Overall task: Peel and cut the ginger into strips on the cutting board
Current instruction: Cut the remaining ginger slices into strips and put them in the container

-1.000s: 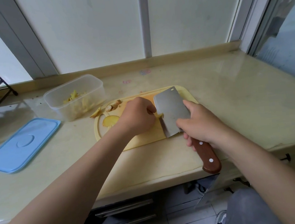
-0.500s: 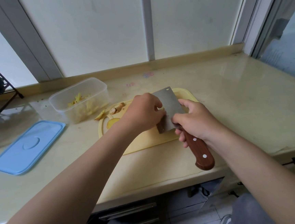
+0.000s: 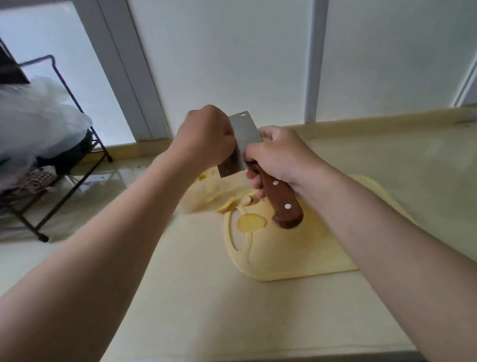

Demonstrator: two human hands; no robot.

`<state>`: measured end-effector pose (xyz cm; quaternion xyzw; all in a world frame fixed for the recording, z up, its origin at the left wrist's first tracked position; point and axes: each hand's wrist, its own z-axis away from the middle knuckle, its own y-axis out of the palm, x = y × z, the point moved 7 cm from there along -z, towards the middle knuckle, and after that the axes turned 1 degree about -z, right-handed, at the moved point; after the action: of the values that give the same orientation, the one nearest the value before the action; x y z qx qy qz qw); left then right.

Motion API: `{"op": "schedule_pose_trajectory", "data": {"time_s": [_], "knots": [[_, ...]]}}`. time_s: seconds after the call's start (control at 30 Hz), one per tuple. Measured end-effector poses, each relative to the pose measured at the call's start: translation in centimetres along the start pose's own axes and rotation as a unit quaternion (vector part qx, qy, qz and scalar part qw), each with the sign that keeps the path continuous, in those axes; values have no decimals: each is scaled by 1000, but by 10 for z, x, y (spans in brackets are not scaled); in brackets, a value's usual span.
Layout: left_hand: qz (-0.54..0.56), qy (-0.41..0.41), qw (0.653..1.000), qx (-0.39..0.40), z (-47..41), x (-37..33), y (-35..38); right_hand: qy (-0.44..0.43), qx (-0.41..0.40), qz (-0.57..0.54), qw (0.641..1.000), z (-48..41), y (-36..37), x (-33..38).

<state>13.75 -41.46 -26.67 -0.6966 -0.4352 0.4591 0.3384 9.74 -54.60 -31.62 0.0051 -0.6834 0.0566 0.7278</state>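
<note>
One ginger slice [image 3: 251,222] on cutting board [image 3: 296,259] | right hand [image 3: 279,154] grips cleaver [image 3: 245,131] | left hand [image 3: 204,137] curled at blade, contents unseen

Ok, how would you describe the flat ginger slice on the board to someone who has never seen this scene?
Find the pale yellow cutting board on the counter, below the cleaver. At its left end lies the ginger slice. It alone is flat, round and smooth; the scraps beyond it are smaller and curled.

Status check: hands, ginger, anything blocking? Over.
Right hand grips wood-handled steel cleaver, held above yellow plastic cutting board. Left hand curled against blade, contents hidden. One pale ginger slice on board. Nothing blocking.
</note>
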Motion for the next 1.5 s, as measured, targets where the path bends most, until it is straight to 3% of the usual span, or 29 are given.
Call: {"op": "schedule_pose_trajectory", "data": {"time_s": [0.17,0.37,0.47,0.57,0.7,0.77,1.1,1.23,1.3,1.4,1.5], "knots": [[-12,-56,998,-18,-15,58,-4,15,24,8,1000,-19,37,2],[-95,-111,988,59,-12,103,21,36,22,35,998,-19,20,-10],[-63,-67,993,71,-7,95,21,28,7,49,998,-14,-2,-11],[-44,50,994,90,20,51,25,23,-15,57,998,-7,-25,-13],[-60,168,958,225,71,3,65,26,-49,60,997,6,-55,-21],[-99,167,943,269,82,0,86,29,-59,60,996,14,-67,-25],[-115,101,954,259,78,-5,98,33,-109,58,992,50,-134,-44],[-29,49,962,267,77,-20,95,41,-122,69,989,64,-160,-53],[115,-35,959,257,77,-30,99,45,-124,92,987,70,-171,-58],[345,-157,889,256,88,-58,117,52,-126,128,982,78,-186,-67],[452,-201,825,273,98,-93,145,58,-126,177,974,85,-201,-72]]}}
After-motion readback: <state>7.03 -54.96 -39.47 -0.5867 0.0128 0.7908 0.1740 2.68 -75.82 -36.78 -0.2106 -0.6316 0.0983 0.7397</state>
